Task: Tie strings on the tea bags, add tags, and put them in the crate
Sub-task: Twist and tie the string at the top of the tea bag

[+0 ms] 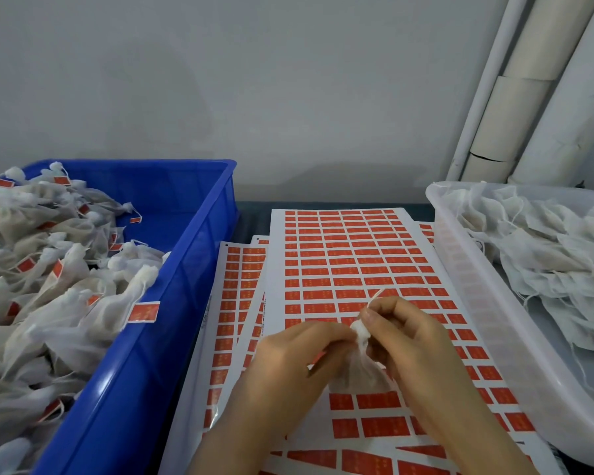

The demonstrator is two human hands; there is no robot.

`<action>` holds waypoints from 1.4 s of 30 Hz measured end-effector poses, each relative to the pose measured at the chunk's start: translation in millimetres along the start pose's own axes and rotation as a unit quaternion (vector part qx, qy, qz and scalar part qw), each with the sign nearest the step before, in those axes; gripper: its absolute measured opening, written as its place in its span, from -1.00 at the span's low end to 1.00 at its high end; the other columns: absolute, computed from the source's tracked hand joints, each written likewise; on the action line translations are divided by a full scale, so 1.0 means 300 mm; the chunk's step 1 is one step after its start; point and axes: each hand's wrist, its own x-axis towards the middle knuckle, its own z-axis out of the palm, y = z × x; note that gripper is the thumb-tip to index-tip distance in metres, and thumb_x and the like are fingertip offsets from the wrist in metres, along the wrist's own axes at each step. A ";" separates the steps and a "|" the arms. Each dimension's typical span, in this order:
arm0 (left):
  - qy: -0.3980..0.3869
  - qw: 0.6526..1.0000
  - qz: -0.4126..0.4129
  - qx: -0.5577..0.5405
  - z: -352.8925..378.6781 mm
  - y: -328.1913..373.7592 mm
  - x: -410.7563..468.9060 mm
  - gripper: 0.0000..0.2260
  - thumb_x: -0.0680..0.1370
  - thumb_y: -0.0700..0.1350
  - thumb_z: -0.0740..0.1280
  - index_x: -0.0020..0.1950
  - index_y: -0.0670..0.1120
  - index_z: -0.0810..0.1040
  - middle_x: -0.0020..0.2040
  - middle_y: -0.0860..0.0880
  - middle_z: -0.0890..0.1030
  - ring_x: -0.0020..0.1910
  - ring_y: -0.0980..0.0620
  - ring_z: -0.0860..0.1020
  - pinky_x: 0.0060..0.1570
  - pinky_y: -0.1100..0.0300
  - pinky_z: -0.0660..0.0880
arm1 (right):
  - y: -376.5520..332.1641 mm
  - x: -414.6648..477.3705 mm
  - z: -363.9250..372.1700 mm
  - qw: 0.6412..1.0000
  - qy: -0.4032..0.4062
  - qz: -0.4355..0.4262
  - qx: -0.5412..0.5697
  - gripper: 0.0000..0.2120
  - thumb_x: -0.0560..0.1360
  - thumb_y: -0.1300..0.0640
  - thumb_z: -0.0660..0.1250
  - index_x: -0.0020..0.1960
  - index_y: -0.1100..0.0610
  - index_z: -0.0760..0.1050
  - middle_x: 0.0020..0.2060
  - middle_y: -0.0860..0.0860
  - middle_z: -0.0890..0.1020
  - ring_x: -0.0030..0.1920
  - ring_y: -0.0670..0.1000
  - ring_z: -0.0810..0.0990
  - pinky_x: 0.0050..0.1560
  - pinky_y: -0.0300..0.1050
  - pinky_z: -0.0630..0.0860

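I have both hands meeting over the tag sheet (340,255), working on one tea bag (357,366). My left hand (299,354) is curled in, thumb and fingertips pinching the gathered neck of the bag. The filled body hangs below and between the two hands, just above the sheet. My right hand (405,337) is curled too, pinching the string (375,298) right at the neck, with a loose end sticking up past its fingertips. I judge this to be the tying step, with the tag not yet on this bag.

To do it well I'd bunch the neck tight in the left hand so no mesh slips out. I'd draw the string snug against that pinch and leave a tail long enough for a red tag. Pulling hard could tear the thin mesh, I think.

Left of my left hand stands the blue crate (199,255), piled with tagged bags (48,252). Right of my right hand sits a white tray (460,269) holding untied bags (546,241). Beyond both hands the sheets overlap on a dark tabletop (251,214) that ends at a plain grey wall (254,80). Pale pipes (528,97) rise in the corner beyond the right hand.
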 end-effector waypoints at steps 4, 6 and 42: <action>-0.036 0.999 -0.008 -0.009 -0.008 0.001 -0.007 -0.82 0.43 -0.12 0.34 0.00 -0.04 0.64 -0.14 0.09 0.67 -0.25 0.37 0.50 -0.23 0.63 0.41 | 0.003 0.001 -0.007 0.998 -0.017 -0.025 -0.050 -0.92 0.50 0.11 0.30 -0.16 -0.01 0.53 -0.36 -0.09 0.62 -0.32 -0.11 0.61 -0.32 -0.36 0.53; -0.046 0.999 0.007 0.022 -0.003 0.000 -0.007 -0.84 0.38 -0.12 0.37 -0.07 -0.06 0.64 -0.21 0.08 0.66 -0.30 0.26 0.56 -0.28 0.54 0.46 | 0.003 0.001 -0.005 0.998 -0.024 -0.026 -0.060 -0.93 0.50 0.10 0.29 -0.15 0.00 0.52 -0.36 -0.09 0.62 -0.32 -0.11 0.60 -0.31 -0.36 0.52; 0.081 0.940 -0.205 -0.259 0.028 0.067 0.011 -0.89 0.48 -0.08 0.39 -0.21 0.13 0.57 -0.26 0.11 0.63 -0.18 0.13 0.60 -0.20 0.41 0.52 | -0.025 -0.024 0.004 0.987 -0.062 -0.057 0.139 -0.83 0.47 0.12 0.22 -0.26 -0.03 0.51 -0.33 0.04 0.57 -0.35 -0.06 0.53 -0.19 -0.22 0.55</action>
